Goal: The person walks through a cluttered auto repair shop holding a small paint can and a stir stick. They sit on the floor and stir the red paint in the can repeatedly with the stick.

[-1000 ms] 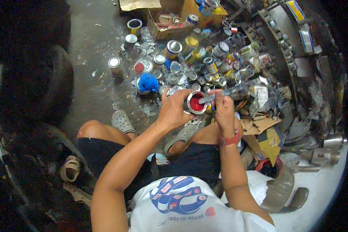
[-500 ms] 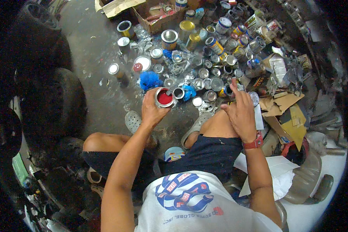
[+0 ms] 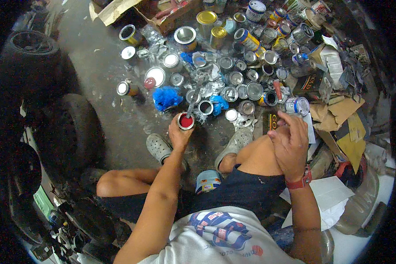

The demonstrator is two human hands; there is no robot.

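Observation:
My left hand (image 3: 179, 136) is wrapped round a small open can of red paint (image 3: 186, 121), held upright between my feet. A flat grey stirring stick (image 3: 192, 105) stands in the paint and leans out over the far rim. Over my right knee hovers my right hand (image 3: 291, 145), empty, its fingers apart and slightly bent. Just beyond the red can stands a small open can with dark contents (image 3: 205, 107), beside a crumpled blue rag (image 3: 219, 104). A larger blue bundle (image 3: 167, 98) lies on the floor past my left hand.
Many paint cans crowd the floor ahead, among them a yellow-lidded can (image 3: 207, 18). A cardboard box (image 3: 163, 22) sits at the far side. Tyres (image 3: 70, 127) line the left. Torn cardboard (image 3: 339, 114) and white paper (image 3: 325, 198) lie at right.
The view has shifted. My left hand has drawn the red can a little nearer to me, and more of the stick shows. My right hand's fingers have bent and lowered.

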